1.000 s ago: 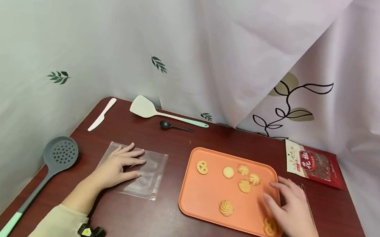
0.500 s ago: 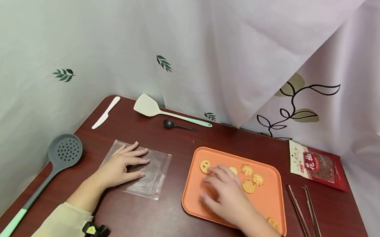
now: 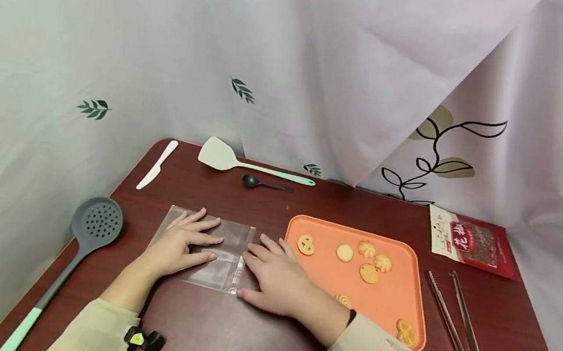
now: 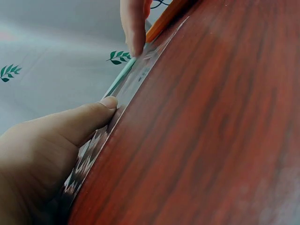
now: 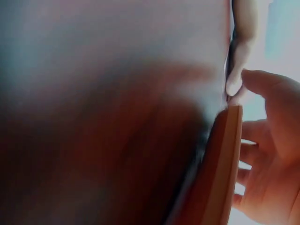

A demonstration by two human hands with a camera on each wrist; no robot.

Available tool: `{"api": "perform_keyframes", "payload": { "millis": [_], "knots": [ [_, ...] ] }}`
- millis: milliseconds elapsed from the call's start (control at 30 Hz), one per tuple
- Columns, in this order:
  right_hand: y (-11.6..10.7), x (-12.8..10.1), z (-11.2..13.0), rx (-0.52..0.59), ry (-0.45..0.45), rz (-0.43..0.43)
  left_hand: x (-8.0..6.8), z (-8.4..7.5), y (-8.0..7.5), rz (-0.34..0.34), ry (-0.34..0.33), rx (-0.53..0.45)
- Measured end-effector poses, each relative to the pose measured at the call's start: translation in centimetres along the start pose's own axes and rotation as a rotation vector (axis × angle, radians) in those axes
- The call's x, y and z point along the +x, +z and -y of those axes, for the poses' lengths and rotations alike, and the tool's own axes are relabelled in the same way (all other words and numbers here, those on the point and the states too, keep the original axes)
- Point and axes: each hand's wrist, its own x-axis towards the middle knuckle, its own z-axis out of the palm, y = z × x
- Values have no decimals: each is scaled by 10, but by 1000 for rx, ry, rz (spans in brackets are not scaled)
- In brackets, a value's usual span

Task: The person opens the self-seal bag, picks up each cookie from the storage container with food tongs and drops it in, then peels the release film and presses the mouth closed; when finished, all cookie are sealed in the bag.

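Clear zip-seal bag [image 3: 209, 251], lying flat on the dark red tabletop [image 3: 250, 341] just left of the orange tray [image 3: 387, 305]. The left hand [image 3: 177, 247] rests palm-down on the bag's left half, fingers straight and spread, pressing the film to the surface; its grip is open and closes on nothing. In the left wrist view the thumb [image 4: 89, 119] presses the bag's near edge against the wood. The right hand [image 3: 274, 274] lies flat beside it, between bag and tray, fingers extended with the tips touching the bag's right, sealed edge; this grip is likewise open and holds nothing. The right wrist view is blurred and shows only the tray's rim beside the fingers. Seven butter cookies [image 3: 368, 273] lie on the tray: five near its far edge, two near its front edge. Right of the tray, long metal tongs [image 3: 464, 321] lie on the tabletop. At the left edge lies a grey slotted skimmer [image 3: 96, 223] with a mint handle. Farther back lie a white plastic knife [image 3: 157, 164], a cream spatula [image 3: 217, 156], a small black spoon [image 3: 251, 182], and, at far right, a red snack packet [image 3: 470, 242]. A leaf-printed curtain [image 3: 327, 58] hangs behind the tabletop.
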Motion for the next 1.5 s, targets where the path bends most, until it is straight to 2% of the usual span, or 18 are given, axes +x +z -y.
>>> {"api": "perform_keyframes", "payload": {
  "millis": [233,533,633,767,867,1033,1300,1500],
  "knots": [
    [7,8,10,-32,12,17,2,0,-1,7,10,12],
    [10,8,10,-35,31,47,2,1,3,-17,20,48],
    [9,7,11,-24,40,69,2,2,6,-48,55,63],
    [8,7,11,-13,49,92,2,2,7,-125,142,100],
    [8,7,11,-8,53,99,2,0,7,-139,189,97],
    [8,8,10,-4,54,105,3,-2,11,-110,175,38],
    [6,9,9,-4,61,109,5,-2,13,-157,166,29],
    [5,9,9,0,62,106,7,-5,12,-205,158,-17]
  ]
}}
